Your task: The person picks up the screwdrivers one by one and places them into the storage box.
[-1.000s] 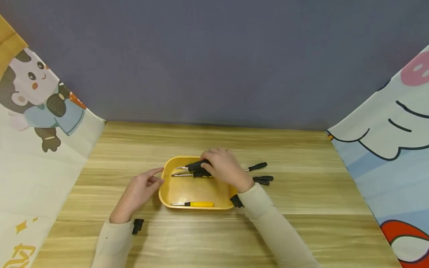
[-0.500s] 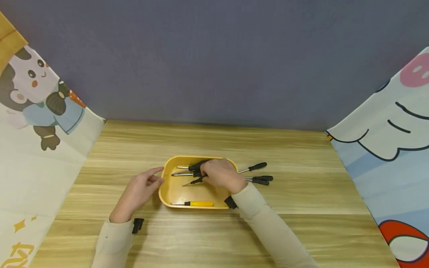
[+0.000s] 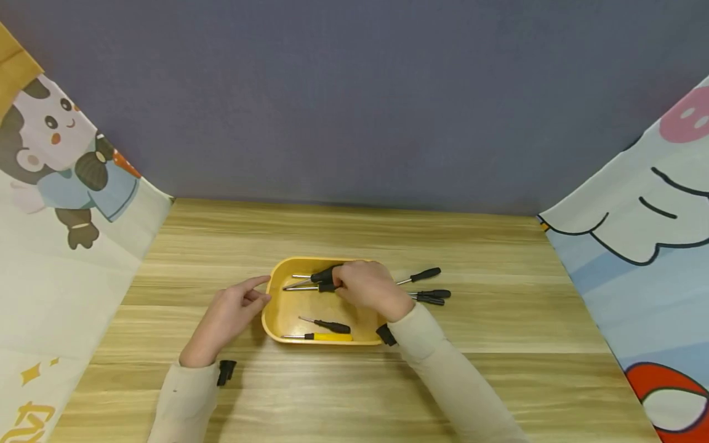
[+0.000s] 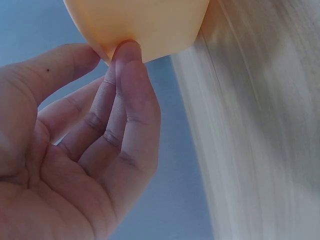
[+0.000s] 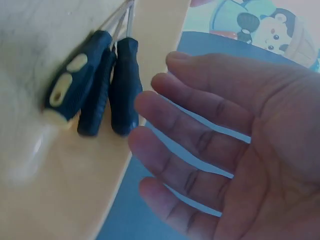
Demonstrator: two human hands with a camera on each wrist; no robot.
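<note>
My left hand pinches the left end of a yellow plastic tray; in the left wrist view its thumb and fingertips meet at the tray's rim. Over the tray's back right part is my right hand, fingers loosely extended and holding nothing in the right wrist view. Close beside its fingertips lie three dark-handled screwdrivers, among them a smooth black one and one with pale inlays. Along the tray's front side rest a small black screwdriver and a yellow-handled screwdriver.
Right of the tray, on the wood-grain table, a black screwdriver lies slanted. A pair of black-handled screwdrivers lies just in front of it. A grey wall stands behind, with cartoon-printed panels on both sides.
The right hand carried the small black screwdriver from the back group to the tray's front, let it go beside the yellow one, and returned to the back group. The left hand stayed put.
</note>
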